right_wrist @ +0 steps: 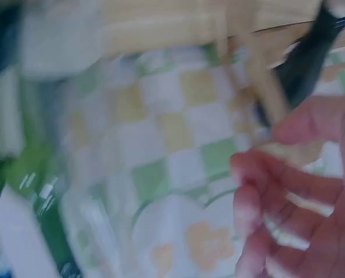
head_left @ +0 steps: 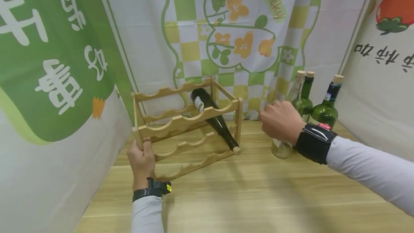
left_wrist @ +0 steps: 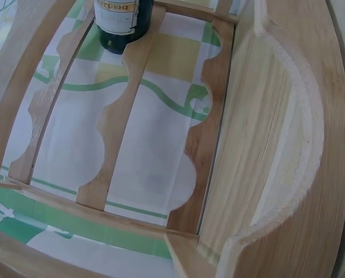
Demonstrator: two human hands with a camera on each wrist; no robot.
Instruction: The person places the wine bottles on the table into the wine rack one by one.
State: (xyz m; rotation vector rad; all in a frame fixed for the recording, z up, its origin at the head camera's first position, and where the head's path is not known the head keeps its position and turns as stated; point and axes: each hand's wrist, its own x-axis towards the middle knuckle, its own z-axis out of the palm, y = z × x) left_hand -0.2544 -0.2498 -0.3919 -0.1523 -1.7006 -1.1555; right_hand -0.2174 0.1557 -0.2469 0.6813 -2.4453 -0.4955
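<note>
My left hand grips the left front post of a wooden wine rack with scalloped slats. A dark wine bottle slants through the rack's right side, its corked neck toward me; the left wrist view shows the labelled bottle beyond the slats. Empty, with fingers loosely curled, my right hand is between the rack and a group of corked bottles. In the head view it partly covers a clear glass bottle. Fingers and thumb hold nothing in the blurred right wrist view.
Two green wine bottles stand at the right beside the clear one, partly behind my right hand and wrist. A checked cloth hangs behind the rack. Printed cloths border both sides of the wooden table.
</note>
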